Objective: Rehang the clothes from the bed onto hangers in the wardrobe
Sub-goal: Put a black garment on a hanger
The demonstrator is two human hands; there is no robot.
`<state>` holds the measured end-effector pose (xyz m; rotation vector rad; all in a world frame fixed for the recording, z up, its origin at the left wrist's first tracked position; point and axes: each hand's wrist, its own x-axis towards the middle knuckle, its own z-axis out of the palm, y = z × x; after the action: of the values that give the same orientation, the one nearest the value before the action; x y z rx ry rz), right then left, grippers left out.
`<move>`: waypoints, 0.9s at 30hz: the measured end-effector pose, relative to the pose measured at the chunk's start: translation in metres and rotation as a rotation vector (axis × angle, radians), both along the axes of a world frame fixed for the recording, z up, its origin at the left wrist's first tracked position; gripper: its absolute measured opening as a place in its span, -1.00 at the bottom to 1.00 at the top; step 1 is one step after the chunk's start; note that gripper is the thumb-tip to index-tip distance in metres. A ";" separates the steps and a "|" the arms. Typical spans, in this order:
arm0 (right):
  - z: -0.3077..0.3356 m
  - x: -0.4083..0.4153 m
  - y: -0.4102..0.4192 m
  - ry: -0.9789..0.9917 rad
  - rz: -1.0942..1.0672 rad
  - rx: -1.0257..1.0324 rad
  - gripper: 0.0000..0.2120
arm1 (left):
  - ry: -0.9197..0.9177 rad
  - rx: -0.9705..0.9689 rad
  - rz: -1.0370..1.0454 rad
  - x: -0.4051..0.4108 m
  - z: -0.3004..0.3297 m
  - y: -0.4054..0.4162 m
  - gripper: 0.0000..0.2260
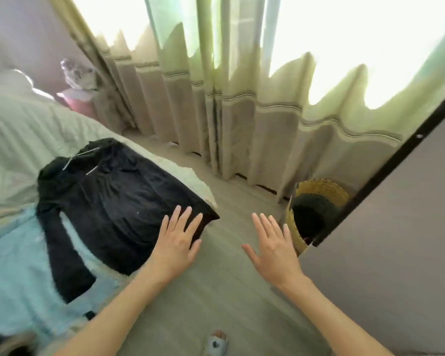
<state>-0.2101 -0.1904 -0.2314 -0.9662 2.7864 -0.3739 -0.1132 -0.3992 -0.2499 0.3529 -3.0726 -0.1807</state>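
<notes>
A black long-sleeved top (108,201) lies spread flat on the bed (23,129), its hem toward the bed's near corner and one sleeve trailing down over a light blue garment (18,273). A thin wire hanger (80,160) shows at its collar. My left hand (177,242) hovers with straight, spread fingers over the hem of the black top. My right hand (272,245) is held out over the floor, fingers straight and holding nothing. The wardrobe's grey door (396,227) stands at the right.
A yellow woven basket (316,209) with dark cloth inside sits on the floor beside the wardrobe door. Beige curtains (216,98) cover the window behind. A pink stand (75,101) sits by the bed's far side. My foot (216,343) shows at the bottom.
</notes>
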 end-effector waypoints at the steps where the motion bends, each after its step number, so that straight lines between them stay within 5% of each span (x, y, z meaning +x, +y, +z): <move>1: -0.004 0.004 -0.015 -0.002 0.056 0.003 -0.34 | -0.018 -0.001 0.050 0.020 -0.006 -0.005 -0.52; 7: -0.027 0.052 -0.103 -0.098 0.383 0.017 -0.34 | -0.104 0.109 0.495 0.132 -0.041 -0.028 -0.53; 14: -0.046 0.113 -0.209 -0.066 0.664 -0.018 -0.29 | -0.122 0.188 0.777 0.206 -0.058 -0.070 -0.49; 19: -0.054 0.148 -0.293 -0.111 0.746 0.021 -0.28 | 0.012 0.331 0.909 0.239 -0.074 -0.126 -0.26; 27: -0.059 0.164 -0.385 -0.101 0.759 0.067 -0.40 | 0.027 0.376 0.988 0.276 -0.080 -0.213 -0.37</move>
<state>-0.0462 -0.5754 -0.2908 -1.7990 2.1057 -0.1986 0.1628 -0.6125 -0.3301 1.7444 -2.4276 -0.6725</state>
